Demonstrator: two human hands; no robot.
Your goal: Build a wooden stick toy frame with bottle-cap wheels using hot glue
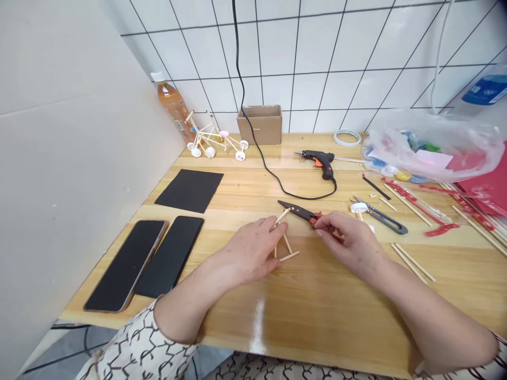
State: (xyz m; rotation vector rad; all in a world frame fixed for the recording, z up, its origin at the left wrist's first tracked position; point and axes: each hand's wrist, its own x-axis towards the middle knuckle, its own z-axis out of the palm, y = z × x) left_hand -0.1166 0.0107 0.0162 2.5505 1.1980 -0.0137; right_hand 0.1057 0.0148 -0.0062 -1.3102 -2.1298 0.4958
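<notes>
My left hand (253,248) is closed around a small frame of thin wooden sticks (290,255), which rests low on the wooden table. One stick of the frame slants up past my fingers toward the pliers. The pliers (301,211) have dark pointed jaws and red handles, and they lie in front of both hands. My right hand (348,235) has its fingers curled at the red handles, gripping them. The far ends of the handles are hidden by that hand. Part of the stick frame is hidden under my left palm.
A black glue gun (322,161) with its cord lies behind the pliers. Snips (382,216), a white wheel piece (358,208) and loose sticks (414,263) are on the right. Two phones (124,266) and a black sheet (190,190) lie left. A stick model (209,138) and cardboard box (261,125) stand behind.
</notes>
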